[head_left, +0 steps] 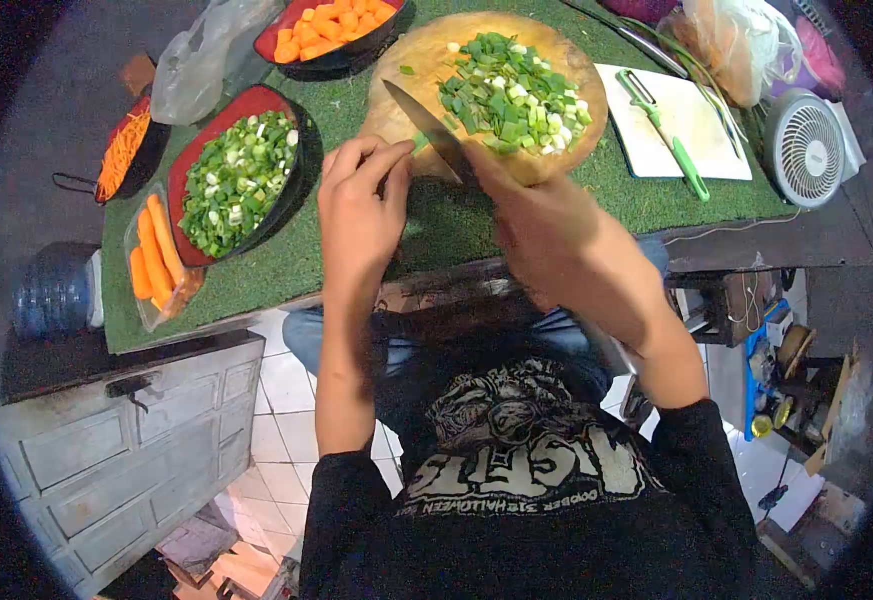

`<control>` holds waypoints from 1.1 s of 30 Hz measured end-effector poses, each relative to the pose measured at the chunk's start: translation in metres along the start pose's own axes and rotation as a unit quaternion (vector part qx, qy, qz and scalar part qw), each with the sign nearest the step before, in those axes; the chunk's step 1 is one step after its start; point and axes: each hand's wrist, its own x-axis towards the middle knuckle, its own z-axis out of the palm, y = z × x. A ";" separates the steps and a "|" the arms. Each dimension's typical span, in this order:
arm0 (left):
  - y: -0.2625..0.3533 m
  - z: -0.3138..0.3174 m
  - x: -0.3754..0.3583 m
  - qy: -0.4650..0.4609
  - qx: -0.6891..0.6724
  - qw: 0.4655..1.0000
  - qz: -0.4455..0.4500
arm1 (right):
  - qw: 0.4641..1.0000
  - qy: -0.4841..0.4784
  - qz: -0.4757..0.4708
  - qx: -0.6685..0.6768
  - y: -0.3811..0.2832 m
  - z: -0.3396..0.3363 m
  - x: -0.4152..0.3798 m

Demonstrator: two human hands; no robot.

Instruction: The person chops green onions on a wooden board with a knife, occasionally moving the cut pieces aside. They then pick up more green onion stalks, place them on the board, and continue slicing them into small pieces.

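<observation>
My right hand (556,230) is closed around the handle of a knife (421,120), whose broad blade points up and left over a round wooden chopping board (406,50). At the board's near left edge, my left hand (364,190) has its fingers curled and pressed together beside the blade. A small bit of green spring onion shows at its fingertips; the rest of what it pinches is hidden. A pile of chopped spring onion (516,95) lies on the board, to the right of the blade.
Left of the board stand a red-and-black bowl of chopped spring onion (236,185), a tray of whole carrots (156,255) and a bowl of carrot strips (124,155). Carrot chunks (331,25) fill another bowl behind. A green-handled peeler (671,140) lies on a white board (721,160) near a fan (804,148).
</observation>
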 end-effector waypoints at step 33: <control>0.000 -0.003 -0.001 0.006 -0.013 0.998 -0.066 | 0.999 0.017 0.036 0.010 -0.007 0.007 0.022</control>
